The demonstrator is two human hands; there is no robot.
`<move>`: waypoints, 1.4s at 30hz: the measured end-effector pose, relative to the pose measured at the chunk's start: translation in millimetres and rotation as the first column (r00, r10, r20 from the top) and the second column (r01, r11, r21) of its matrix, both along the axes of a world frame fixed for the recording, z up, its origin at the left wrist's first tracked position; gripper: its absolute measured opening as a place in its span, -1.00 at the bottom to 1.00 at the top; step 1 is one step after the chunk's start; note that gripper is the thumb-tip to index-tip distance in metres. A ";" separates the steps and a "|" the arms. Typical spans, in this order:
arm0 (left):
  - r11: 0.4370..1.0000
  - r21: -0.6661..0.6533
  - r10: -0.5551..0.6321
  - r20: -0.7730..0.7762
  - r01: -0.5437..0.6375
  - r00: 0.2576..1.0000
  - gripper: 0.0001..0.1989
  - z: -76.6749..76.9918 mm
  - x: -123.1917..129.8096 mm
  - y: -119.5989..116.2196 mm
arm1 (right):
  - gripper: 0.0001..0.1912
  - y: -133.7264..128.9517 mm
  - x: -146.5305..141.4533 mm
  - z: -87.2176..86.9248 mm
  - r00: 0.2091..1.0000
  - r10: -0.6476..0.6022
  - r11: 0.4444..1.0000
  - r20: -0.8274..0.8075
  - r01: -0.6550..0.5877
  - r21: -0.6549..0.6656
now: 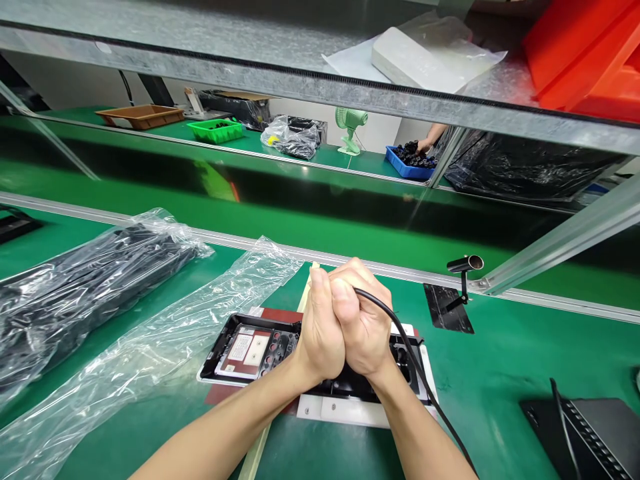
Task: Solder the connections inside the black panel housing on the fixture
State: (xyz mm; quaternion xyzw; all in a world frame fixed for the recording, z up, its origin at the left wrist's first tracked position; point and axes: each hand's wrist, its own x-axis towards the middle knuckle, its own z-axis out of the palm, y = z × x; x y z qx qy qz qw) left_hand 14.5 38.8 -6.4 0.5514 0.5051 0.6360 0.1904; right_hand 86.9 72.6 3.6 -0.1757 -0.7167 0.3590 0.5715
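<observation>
Left hand (320,327) and right hand (363,320) clasp together — gripping a black cable (425,380) — above the black tray (250,347).

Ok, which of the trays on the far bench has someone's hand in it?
The blue tray at the right end, holding black parts; another person's hand reaches into it. The brown tray and green tray sit untouched.

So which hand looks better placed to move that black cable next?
Probably the right hand: the black cable comes out of its grip and trails down its forearm side. The left hand is pressed against it above the black device.
</observation>
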 end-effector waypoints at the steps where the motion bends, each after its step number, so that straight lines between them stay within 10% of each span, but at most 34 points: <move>1: 1.000 0.004 -0.001 -0.002 0.001 1.000 -0.45 0.1 -0.1 0.0 | -0.73 0.0 0.0 -0.2 1.000 0.002 1.000 -0.002 -0.002 -0.005; 19: 0.998 0.008 0.059 0.003 -0.059 0.998 -0.48 2.0 -0.7 0.4 | -0.73 -1.0 0.7 0.2 1.000 0.004 1.000 0.002 -0.004 -0.013; 25: 0.994 0.004 -0.105 -0.003 0.105 0.994 -0.51 6.1 -0.7 0.3 | -0.73 0.5 0.8 -1.0 1.000 0.006 1.000 0.002 -0.006 -0.012; 42: 0.999 0.034 0.032 -0.022 -0.031 0.999 -0.54 -1.8 -1.0 0.7 | -0.72 -0.2 0.2 -0.9 1.000 0.005 1.000 -0.002 -0.005 -0.001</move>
